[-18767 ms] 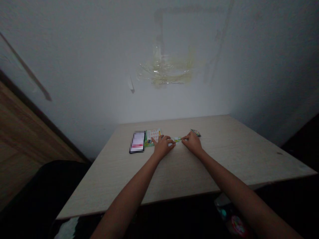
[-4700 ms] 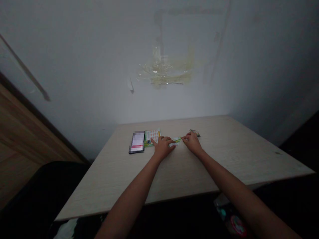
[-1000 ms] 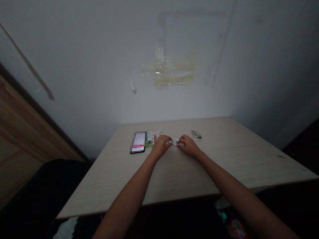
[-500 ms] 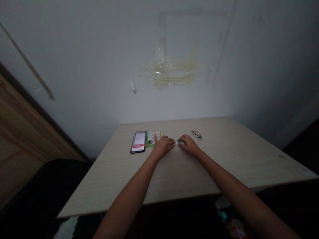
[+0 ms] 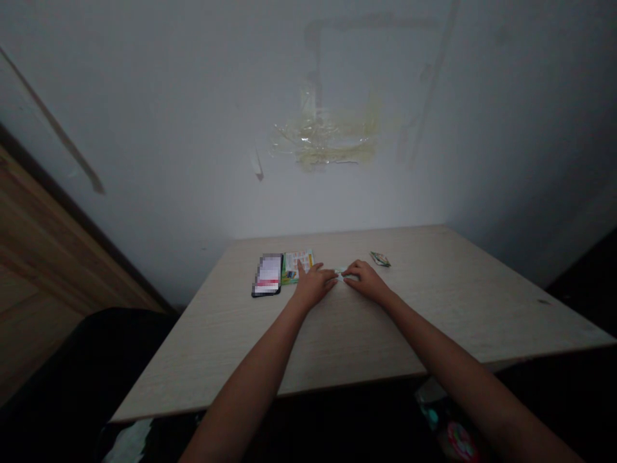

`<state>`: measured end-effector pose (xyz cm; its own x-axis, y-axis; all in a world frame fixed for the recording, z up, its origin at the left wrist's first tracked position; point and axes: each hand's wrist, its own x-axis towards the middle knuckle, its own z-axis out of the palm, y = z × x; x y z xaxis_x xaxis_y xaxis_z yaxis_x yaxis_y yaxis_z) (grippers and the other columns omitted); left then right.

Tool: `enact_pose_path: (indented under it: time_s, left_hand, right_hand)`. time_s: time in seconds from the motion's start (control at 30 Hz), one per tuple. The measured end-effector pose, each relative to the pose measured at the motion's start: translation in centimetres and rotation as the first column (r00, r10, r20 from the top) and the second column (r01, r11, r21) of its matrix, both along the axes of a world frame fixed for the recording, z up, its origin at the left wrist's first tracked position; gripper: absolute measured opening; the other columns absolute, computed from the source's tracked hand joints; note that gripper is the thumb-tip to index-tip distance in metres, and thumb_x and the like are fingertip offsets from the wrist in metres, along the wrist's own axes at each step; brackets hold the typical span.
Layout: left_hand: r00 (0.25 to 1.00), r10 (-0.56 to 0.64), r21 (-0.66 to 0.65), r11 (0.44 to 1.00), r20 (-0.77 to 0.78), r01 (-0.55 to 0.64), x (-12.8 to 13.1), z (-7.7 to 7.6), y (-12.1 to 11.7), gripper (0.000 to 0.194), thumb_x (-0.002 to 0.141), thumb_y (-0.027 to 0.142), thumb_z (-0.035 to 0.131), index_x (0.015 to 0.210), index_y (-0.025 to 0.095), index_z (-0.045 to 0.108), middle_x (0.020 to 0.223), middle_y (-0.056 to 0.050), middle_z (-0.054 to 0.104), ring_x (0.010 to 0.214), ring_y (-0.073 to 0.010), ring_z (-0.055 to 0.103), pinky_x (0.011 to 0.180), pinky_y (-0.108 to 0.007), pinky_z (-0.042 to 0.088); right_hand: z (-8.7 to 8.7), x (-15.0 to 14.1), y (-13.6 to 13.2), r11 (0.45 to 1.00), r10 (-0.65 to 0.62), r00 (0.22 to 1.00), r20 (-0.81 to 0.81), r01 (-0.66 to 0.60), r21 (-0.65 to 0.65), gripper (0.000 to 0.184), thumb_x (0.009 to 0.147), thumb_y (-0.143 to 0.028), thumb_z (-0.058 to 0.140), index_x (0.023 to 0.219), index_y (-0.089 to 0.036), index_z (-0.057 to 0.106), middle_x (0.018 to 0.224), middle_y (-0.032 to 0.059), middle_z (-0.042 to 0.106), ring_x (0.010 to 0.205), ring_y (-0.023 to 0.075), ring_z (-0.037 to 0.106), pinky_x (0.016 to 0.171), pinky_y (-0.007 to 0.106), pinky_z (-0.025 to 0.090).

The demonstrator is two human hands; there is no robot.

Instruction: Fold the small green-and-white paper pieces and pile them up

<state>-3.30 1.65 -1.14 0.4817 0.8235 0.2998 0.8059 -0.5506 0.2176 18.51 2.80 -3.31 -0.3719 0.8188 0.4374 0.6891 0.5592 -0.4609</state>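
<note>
Paper point(image 5: 340, 277) lies partly under left hand point(image 5: 312, 284), fingers spread, probably so it won't slide. Right hand point(image 5: 369, 281) half-curled, can't tell if gripping.

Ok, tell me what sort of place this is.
Probably a room in a home or dormitory, going by the plain table, the pale wall marked with tape, and the wooden panel at left.

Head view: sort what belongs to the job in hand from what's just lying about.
In use, it seems:
- small paper, at both hands' fingertips
- left hand
- right hand
- table beneath

Apparently just lying about:
- phone
- booklet, partly covered by the left hand
- folded packet
</note>
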Motion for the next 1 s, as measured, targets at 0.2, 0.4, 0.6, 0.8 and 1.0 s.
enact_pose_path:
  time_s: [0.2,0.4,0.6,0.8,1.0]
  left_hand:
    - [0.999,0.037,0.094,0.995,0.005,-0.037,0.4,0.0,-0.3,0.024,0.093,0.039,0.052,0.109,0.037,0.07,0.127,0.0,0.065,0.128,-0.0291,0.046,0.107,-0.077,-0.007]
    - [0.999,0.04,0.086,0.995,-0.006,-0.04,0.8,0.2,-0.5,0.027,0.096,0.037,0.048,0.109,0.032,0.07,0.112,-0.004,0.072,0.121,-0.0278,0.051,0.107,-0.075,-0.009]
    - [1.0,-0.011,0.07,0.997,-0.028,0.012,0.4,0.2,-0.8,0.029,0.096,0.04,0.048,0.119,0.038,0.064,0.122,-0.001,0.069,0.13,-0.0287,0.047,0.105,-0.075,-0.015]
    - [0.996,-0.014,0.041,0.999,-0.087,0.017,0.3,0.8,-1.3,0.028,0.094,0.046,0.05,0.117,0.042,0.065,0.128,0.001,0.066,0.133,-0.0317,0.043,0.106,-0.077,-0.008]
    - [0.992,-0.017,0.036,0.999,-0.128,0.022,0.2,0.6,-1.1,0.031,0.093,0.047,0.051,0.121,0.045,0.063,0.131,0.002,0.063,0.134,-0.0339,0.041,0.105,-0.077,-0.008]
  right_hand:
    - [0.0,0.0,0.1,1.0,0.015,1.0,0.026,-0.015,0.014,0.019,0.086,-0.027,0.065,0.101,-0.022,0.075,0.099,0.0067,0.064,0.098,0.02,0.058,0.091,0.034,0.045]
    - [0.1,0.0,0.2,1.0,0.025,1.0,0.018,-0.025,0.005,0.019,0.085,-0.022,0.064,0.101,-0.021,0.075,0.098,0.0067,0.066,0.099,0.0197,0.058,0.092,0.033,0.044]
    - [-0.2,0.2,0.4,0.999,0.036,0.999,0.025,-0.036,0.0,0.023,0.086,-0.02,0.062,0.105,-0.023,0.074,0.1,0.0066,0.066,0.099,0.0196,0.058,0.093,0.034,0.044]
    - [-0.1,0.3,0.1,0.999,0.038,0.998,0.047,-0.04,0.03,0.023,0.089,-0.023,0.059,0.107,-0.024,0.074,0.102,0.0078,0.065,0.099,0.0198,0.057,0.093,0.035,0.045]
    - [-0.2,0.3,0.2,1.0,0.028,0.999,0.042,-0.028,0.006,0.022,0.089,-0.023,0.06,0.105,-0.024,0.074,0.103,0.0081,0.066,0.099,0.0194,0.058,0.093,0.035,0.045]
